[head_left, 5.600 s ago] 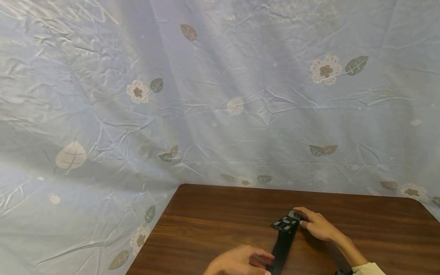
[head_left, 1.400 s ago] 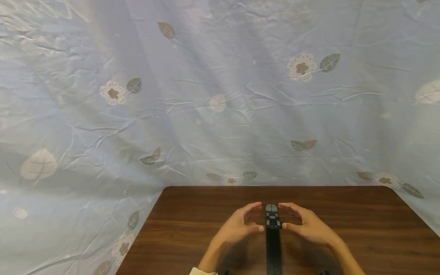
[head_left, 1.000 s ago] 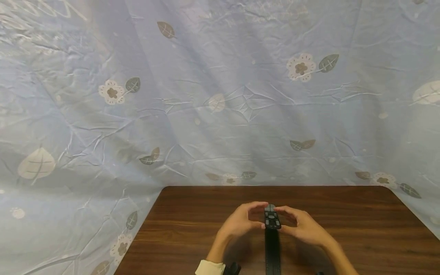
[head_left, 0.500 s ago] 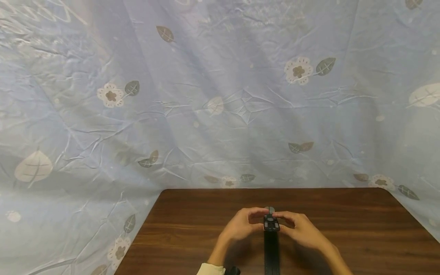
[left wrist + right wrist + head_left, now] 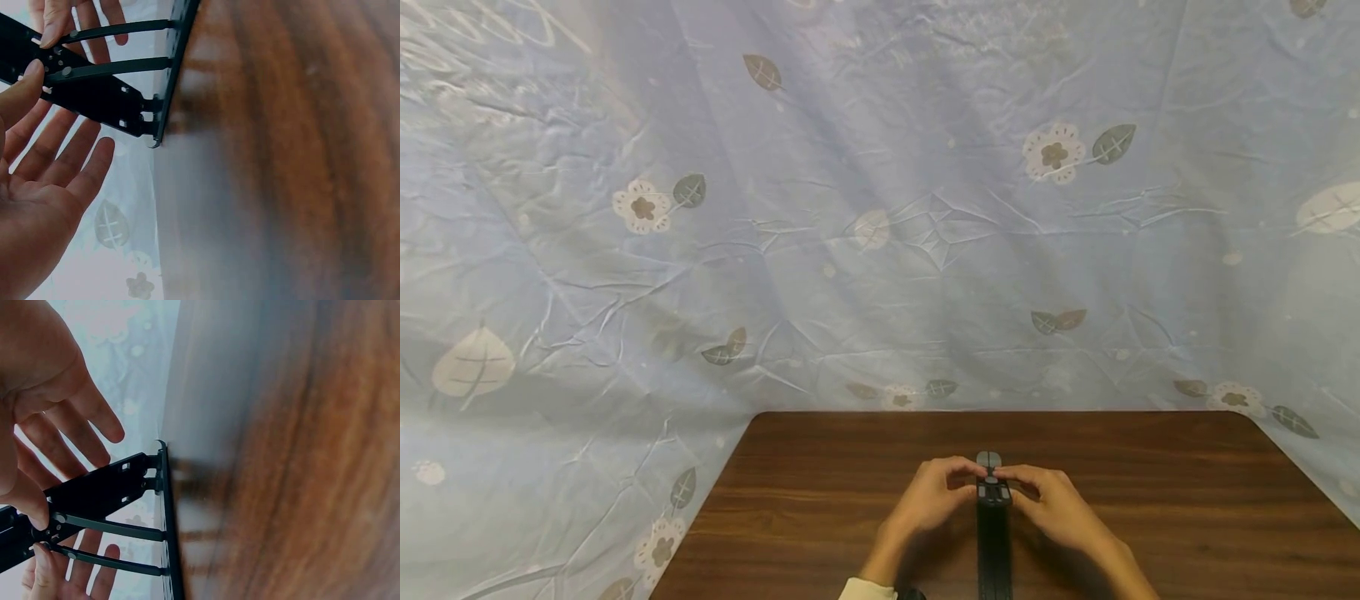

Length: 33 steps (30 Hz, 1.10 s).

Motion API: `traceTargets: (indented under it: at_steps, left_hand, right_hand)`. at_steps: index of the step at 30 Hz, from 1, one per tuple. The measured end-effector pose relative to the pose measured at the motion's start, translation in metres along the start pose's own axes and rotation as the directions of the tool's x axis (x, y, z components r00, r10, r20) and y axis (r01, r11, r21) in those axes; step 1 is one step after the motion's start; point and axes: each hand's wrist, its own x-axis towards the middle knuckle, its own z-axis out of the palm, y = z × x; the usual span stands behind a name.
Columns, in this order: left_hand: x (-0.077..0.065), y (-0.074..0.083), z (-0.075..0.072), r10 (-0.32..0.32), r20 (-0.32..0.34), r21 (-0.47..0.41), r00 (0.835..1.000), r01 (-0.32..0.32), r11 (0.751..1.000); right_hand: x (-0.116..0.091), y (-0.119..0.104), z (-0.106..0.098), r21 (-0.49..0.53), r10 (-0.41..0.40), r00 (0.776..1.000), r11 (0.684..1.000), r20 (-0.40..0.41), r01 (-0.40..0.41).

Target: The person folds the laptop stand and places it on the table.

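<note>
A black folding stand (image 5: 994, 550) stands on the table, its long flat base running toward me. Above the base a hinged upper plate (image 5: 94, 97) with grey pads is propped at a slant on two thin struts (image 5: 112, 528). My left hand (image 5: 928, 496) pinches the plate's left edge, the thumb on its underside and the fingers at the far side. From the right, my right hand (image 5: 1056, 500) pinches the opposite edge in the same way. In both wrist views the thumbs sit close to the strut pivots, and the other fingers are spread.
The brown wood-grain table (image 5: 835, 467) has rounded far corners. Behind it and on the left hangs a pale blue curtain (image 5: 880, 250) printed with leaves and flowers. A light sleeve cuff (image 5: 868, 590) shows at my left wrist.
The stand lay diagonally earlier and now points straight ahead. My hands, apart from it 1.4 s ago, have closed on both edges of the upper plate, whose tilt has shifted slightly since.
</note>
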Motion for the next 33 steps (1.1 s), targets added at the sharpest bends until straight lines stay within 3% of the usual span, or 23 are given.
traceTargets:
  at_steps: [8, 16, 26, 33]
  left_hand:
    - [-0.0003, -0.0023, 0.004, 0.039, -0.031, -0.002, 0.999, -0.04, 0.999]
    - [0.0003, -0.0038, 0.0071, 0.023, -0.061, -0.024, 0.998, -0.025, 0.999]
    - [-0.0006, 0.0014, 0.0093, 0.005, -0.083, 0.06, 0.997, 0.0, 0.998]
    - [0.0004, 0.0027, 0.0097, -0.012, -0.078, 0.051, 0.997, 0.016, 0.999]
  right_hand:
    - [0.0, 0.0023, 0.0026, -0.018, 0.002, 1.0, 1.0, -0.019, -0.002]
    - [0.0002, 0.0038, 0.0053, -0.031, 0.016, 0.999, 0.999, -0.034, -0.017]
    - [0.0017, -0.0025, 0.005, -0.063, 0.066, 0.997, 0.996, -0.045, -0.069]
    - [0.0043, -0.0042, 0.0033, -0.014, 0.091, 0.995, 0.996, -0.029, -0.091]
